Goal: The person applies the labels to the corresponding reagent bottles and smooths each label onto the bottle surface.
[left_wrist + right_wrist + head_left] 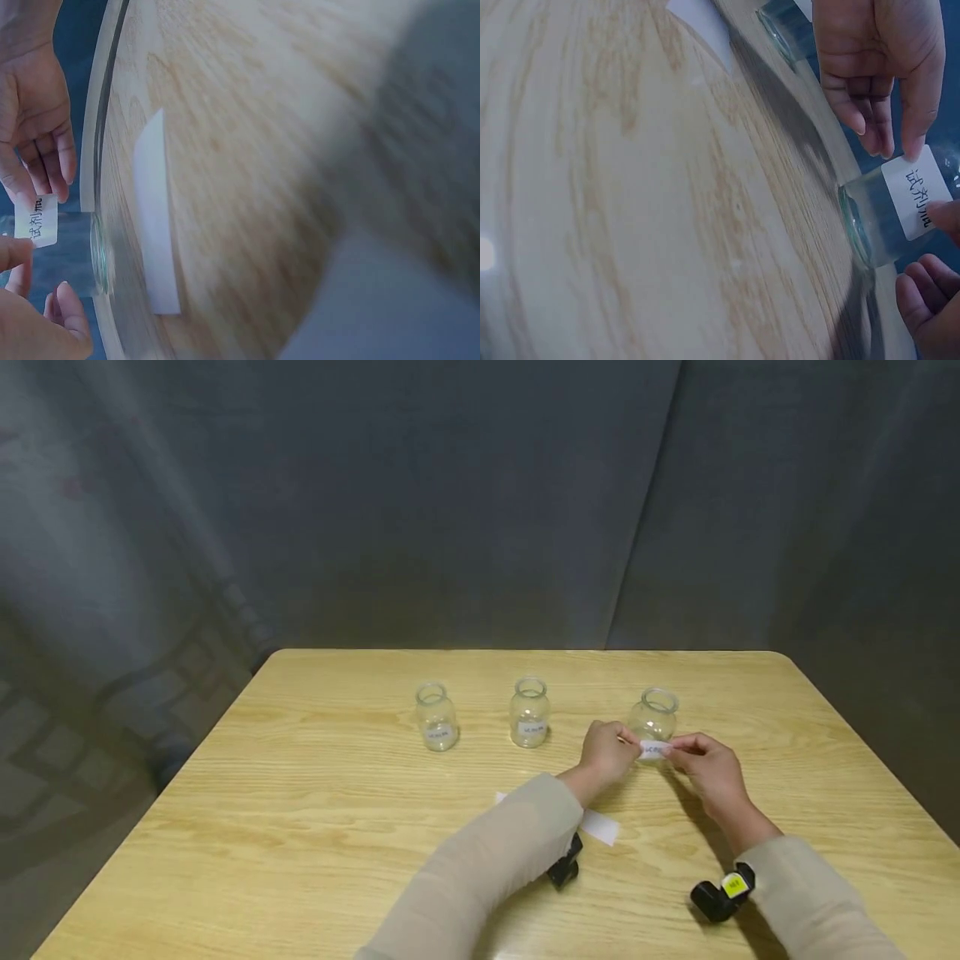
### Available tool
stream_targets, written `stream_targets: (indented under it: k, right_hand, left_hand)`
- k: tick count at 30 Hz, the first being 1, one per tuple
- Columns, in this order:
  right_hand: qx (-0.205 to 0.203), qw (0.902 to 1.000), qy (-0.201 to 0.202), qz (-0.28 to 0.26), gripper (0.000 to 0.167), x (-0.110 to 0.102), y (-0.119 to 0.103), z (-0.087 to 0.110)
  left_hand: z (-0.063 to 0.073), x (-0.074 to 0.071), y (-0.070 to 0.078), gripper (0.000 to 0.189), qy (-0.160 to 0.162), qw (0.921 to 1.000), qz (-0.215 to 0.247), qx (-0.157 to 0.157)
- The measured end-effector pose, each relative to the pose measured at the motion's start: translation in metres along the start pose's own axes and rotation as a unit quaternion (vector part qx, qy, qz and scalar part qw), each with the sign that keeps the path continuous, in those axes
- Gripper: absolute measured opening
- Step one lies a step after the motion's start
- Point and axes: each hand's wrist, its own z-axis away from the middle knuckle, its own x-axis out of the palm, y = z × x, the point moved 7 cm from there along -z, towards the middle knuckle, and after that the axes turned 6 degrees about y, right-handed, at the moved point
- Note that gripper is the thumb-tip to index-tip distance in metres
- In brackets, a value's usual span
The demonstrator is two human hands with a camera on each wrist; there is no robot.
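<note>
A white label (655, 750) with handwritten characters lies across the front of the right-hand glass jar (653, 717). My left hand (609, 750) pinches its left end between thumb and fingers. At the other end, the thumb and fingers of my right hand (708, 768) grip it. In the right wrist view the label (917, 193) covers part of the jar's side (874, 214); whether it is fully stuck cannot be told. The left wrist view shows both thumbs on the label (36, 221), with the other fingers beside the jar.
Two more labelled glass jars stand to the left, one in the middle (530, 714) and one farther left (437, 718). A white paper strip (600, 827) lies on the wooden table (300, 793), partly behind my left sleeve. A dark curtain (450, 510) hangs behind the table.
</note>
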Motion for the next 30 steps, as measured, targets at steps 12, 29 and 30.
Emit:
stream_targets:
  k: [12,29,30]
  right_hand:
    - [-0.014,0.9995,0.015,-0.024,0.007,0.002,0.016,-0.013]
    - [-0.022,0.9968,0.043,0.063,0.023,0.004,-0.009,0.000]
    - [-0.026,0.9965,0.037,0.070,0.025,0.004,-0.010,0.000]
  left_hand:
    - [-0.004,0.000,0.000,0.004,-0.003,0.9999,-0.008,-0.006]
    - [-0.005,0.001,0.000,0.005,-0.004,0.9998,-0.019,-0.007]
    - [-0.006,0.001,0.000,0.005,-0.004,0.9998,-0.017,-0.008]
